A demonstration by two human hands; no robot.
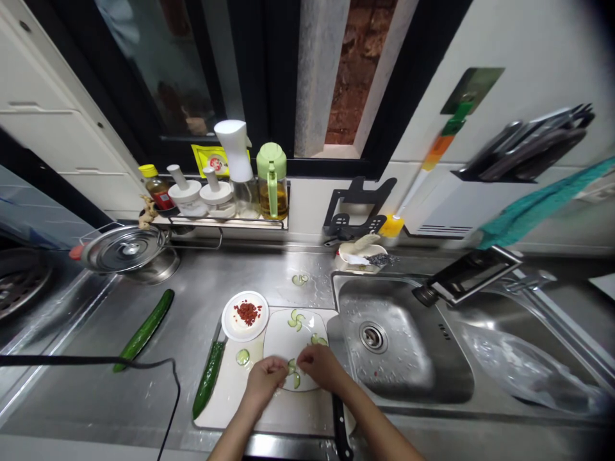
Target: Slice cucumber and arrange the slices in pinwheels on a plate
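Note:
My left hand [267, 378] and my right hand [321, 365] are over the near half of a white plate [276, 336], with fingertips pinched together. Between them, cucumber slices [296, 381] lie on the plate; one touches my left fingertips. Whatever my right fingers hold is too small to make out. Cut cucumber pieces [296, 320] form a fan at the plate's far side, and another group [317, 339] sits by its right edge, partly behind my right hand. The plate rests on a white cutting board [230, 410].
On the board are a bowl of red berries [247, 312], a cucumber slice [243, 357] and a cut cucumber [208, 381]. A black-handled knife [341, 426] lies at its right edge. A whole cucumber [147, 330] lies left, below a lidded pot [151, 266]. The sink [408, 358] is right.

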